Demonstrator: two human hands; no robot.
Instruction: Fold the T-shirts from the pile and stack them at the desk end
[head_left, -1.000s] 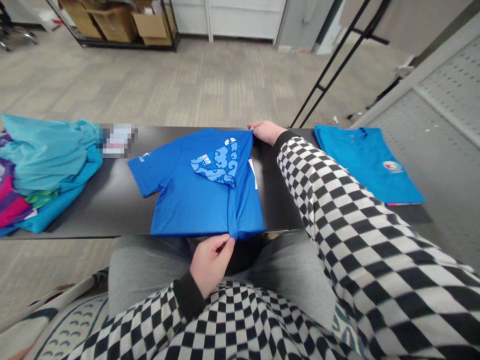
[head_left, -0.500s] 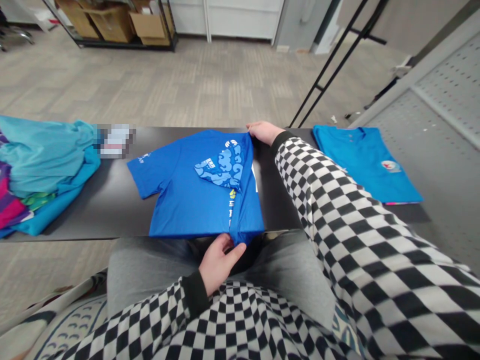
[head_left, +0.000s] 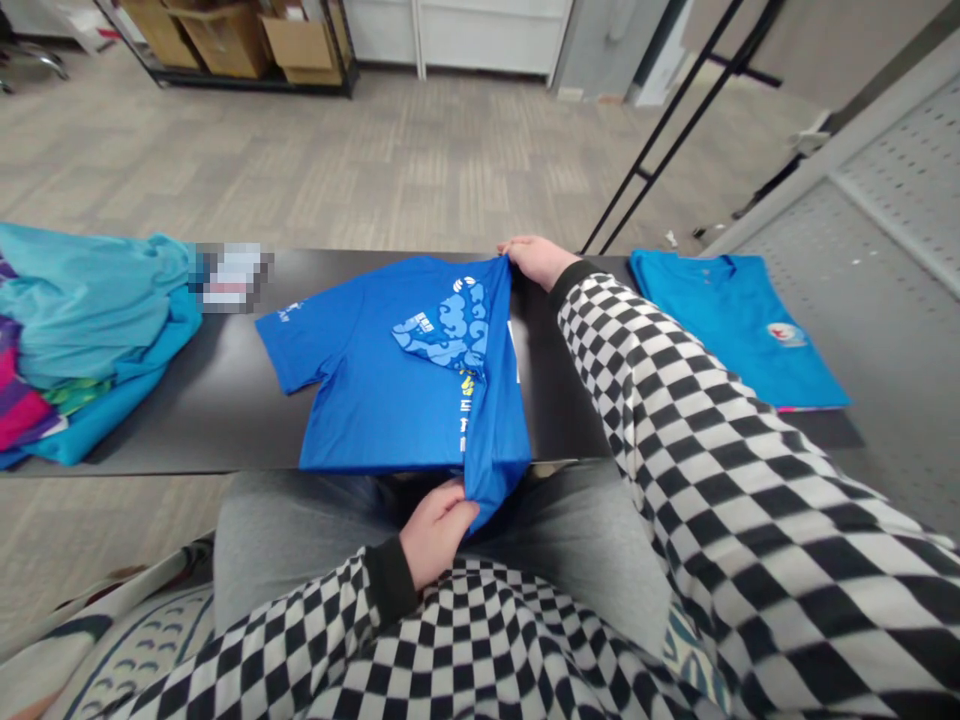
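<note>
A royal-blue T-shirt with a lighter blue cloud print lies on the dark table in front of me, its right side turned inward. One short sleeve points left; the hem hangs over the near table edge. My left hand is closed on the hem, pulling a fold of cloth past that edge toward my lap. At the far side, my right hand pinches the shirt's upper right corner near the shoulder.
A heap of turquoise, purple and pink clothes lies at the table's left, beside a blurred pale object. On the right rests a folded bright-blue T-shirt near a grey perforated panel. Cardboard boxes sit on a rack beyond.
My left hand has drawn the hem slightly closer to me, so the folded strip is longer and smoother. My right hand has barely shifted, still at the upper corner.
</note>
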